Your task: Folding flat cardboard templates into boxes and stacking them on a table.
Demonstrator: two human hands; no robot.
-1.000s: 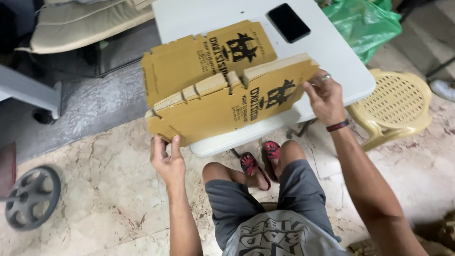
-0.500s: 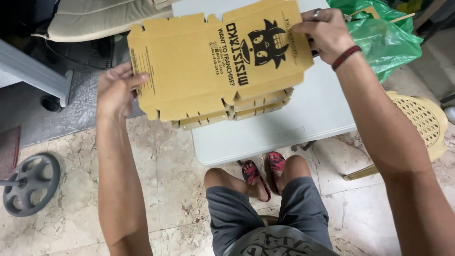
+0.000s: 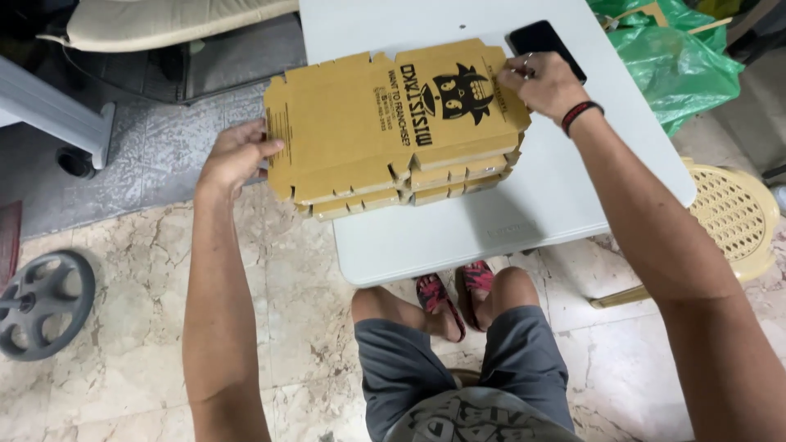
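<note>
A stack of flat cardboard boxes [image 3: 393,131] is gripped at both ends, half on the white table [image 3: 524,221]: left hand [image 3: 233,155] fingers closed on its left edge, right hand [image 3: 544,82] pinching the far right corner. A black phone [image 3: 544,41] lies just beyond the right fingers.

The flat brown printed cardboard box blank [image 3: 393,127] has been lowered from its raised position. Its right part now rests on the white rectangular table [image 3: 491,229], while its left part overhangs the table edge. The left hand [image 3: 233,155] has moved inward to the blank's left edge. The right hand [image 3: 544,82] has come down onto the blank's far right corner, beside the black phone [image 3: 544,41].
</note>
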